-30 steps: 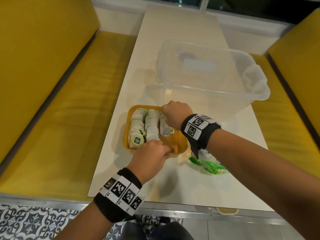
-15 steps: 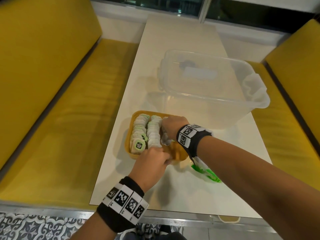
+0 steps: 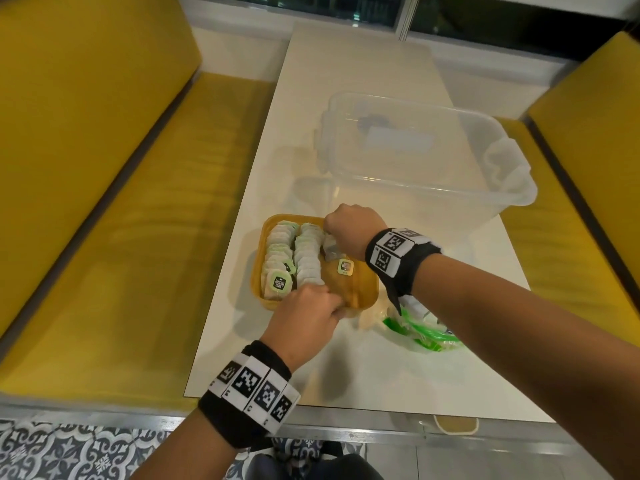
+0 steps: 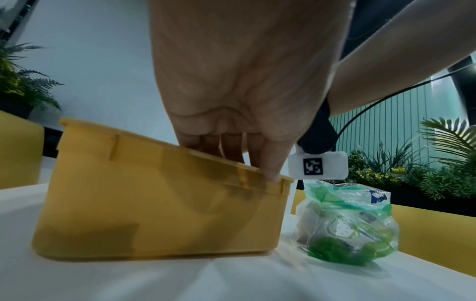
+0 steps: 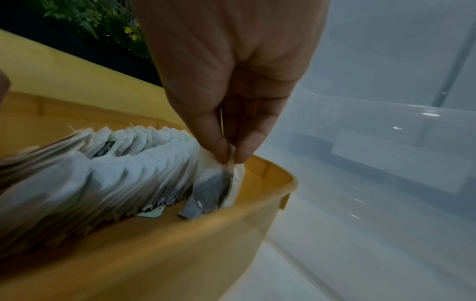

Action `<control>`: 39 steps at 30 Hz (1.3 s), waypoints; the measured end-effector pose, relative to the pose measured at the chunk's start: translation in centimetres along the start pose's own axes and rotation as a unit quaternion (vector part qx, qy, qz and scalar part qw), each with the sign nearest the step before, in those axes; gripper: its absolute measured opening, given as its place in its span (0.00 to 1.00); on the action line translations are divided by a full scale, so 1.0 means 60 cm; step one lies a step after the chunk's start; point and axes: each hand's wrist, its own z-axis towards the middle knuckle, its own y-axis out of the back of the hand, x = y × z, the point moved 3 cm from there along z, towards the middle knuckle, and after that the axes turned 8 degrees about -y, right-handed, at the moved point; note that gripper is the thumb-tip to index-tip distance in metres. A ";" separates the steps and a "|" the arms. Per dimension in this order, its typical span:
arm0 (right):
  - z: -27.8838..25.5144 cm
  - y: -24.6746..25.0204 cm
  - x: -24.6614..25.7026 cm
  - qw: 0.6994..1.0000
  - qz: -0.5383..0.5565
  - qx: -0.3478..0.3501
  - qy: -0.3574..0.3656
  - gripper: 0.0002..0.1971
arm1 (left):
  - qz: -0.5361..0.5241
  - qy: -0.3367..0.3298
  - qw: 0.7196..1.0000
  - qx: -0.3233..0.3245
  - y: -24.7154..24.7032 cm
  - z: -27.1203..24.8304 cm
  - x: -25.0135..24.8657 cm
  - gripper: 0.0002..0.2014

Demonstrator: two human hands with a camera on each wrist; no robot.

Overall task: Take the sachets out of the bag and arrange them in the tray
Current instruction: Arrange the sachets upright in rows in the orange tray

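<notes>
A yellow tray [image 3: 360,289] sits on the white table, tipped up toward me in the left wrist view [image 4: 159,213]. Two rows of white sachets [image 3: 294,258] stand upright in its left part. My right hand [image 3: 349,233] pinches a sachet [image 5: 219,183] by its top edge, low in the tray's far right part beside the rows. A green tag [image 3: 345,266] lies on the tray floor under that hand. My left hand [image 3: 308,317] grips the tray's near rim, fingers inside [image 4: 231,150]. The clear green bag [image 3: 419,327] lies right of the tray under my right forearm, with sachets inside [image 4: 342,226].
A large clear plastic tub [image 3: 415,157] stands just behind the tray, close to my right hand. Yellow benches [image 3: 121,220] flank the table on both sides. The table's near edge [image 3: 346,407] is close to my left wrist.
My right hand went toward the near side of the tray, then back to its far right part, still holding the sachet. My left hand kept its hold on the rim.
</notes>
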 end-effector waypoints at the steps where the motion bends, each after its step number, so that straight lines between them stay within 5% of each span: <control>1: 0.001 0.000 0.004 1.000 -0.008 0.003 0.007 0.06 | -0.014 0.003 1.000 0.002 0.001 0.000 0.000 0.12; 13: 0.003 -0.015 0.003 1.000 0.010 0.019 0.010 0.06 | -0.185 0.154 0.970 -0.035 0.065 0.038 -0.008 0.18; 20: 0.005 -0.019 -0.003 1.000 0.026 0.000 -0.003 0.06 | -0.175 0.222 0.956 0.083 0.051 0.114 0.027 0.11; 29: 0.009 -0.032 -0.009 0.998 0.052 -0.016 -0.029 0.05 | -0.161 0.273 0.932 0.174 -0.015 0.156 0.083 0.15; 39: 0.008 -0.031 -0.020 0.996 0.076 0.001 -0.037 0.02 | -0.243 0.306 0.915 0.100 -0.126 0.177 0.178 0.38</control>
